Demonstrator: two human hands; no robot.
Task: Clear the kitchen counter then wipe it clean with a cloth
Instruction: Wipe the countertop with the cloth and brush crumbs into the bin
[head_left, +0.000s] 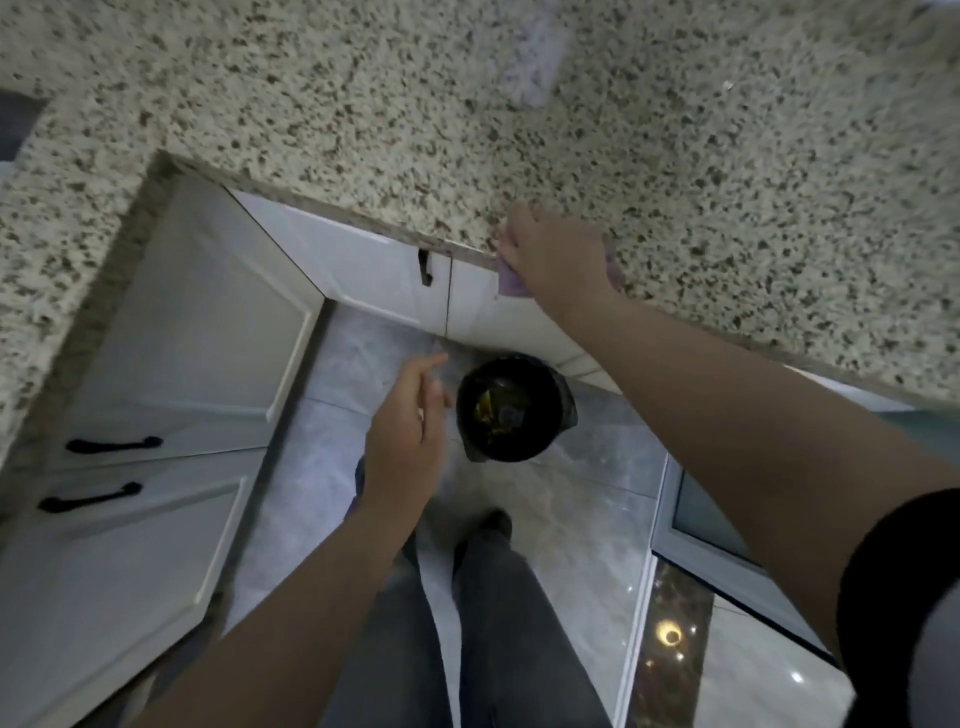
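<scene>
Legs in grey trousers (483, 634) stand on the pale tiled floor (582, 499), nearest to the camera. Above them the left hand (408, 431) hangs in the air over the floor, palm turned inward, fingers loosely bent with the index finger pointing forward; it holds nothing. Just beyond it sits a black waste bin (511, 410) with scraps inside, close to the white cabinet doors (363, 270). Further on, the right hand (558, 260) reaches out with a straight arm and presses a purple cloth (511, 286) flat on the front edge of the speckled granite counter (363, 119). Its fingers lie together on the cloth, whose corner hangs over the edge. Black handles (111, 444) show on the left drawers.
</scene>
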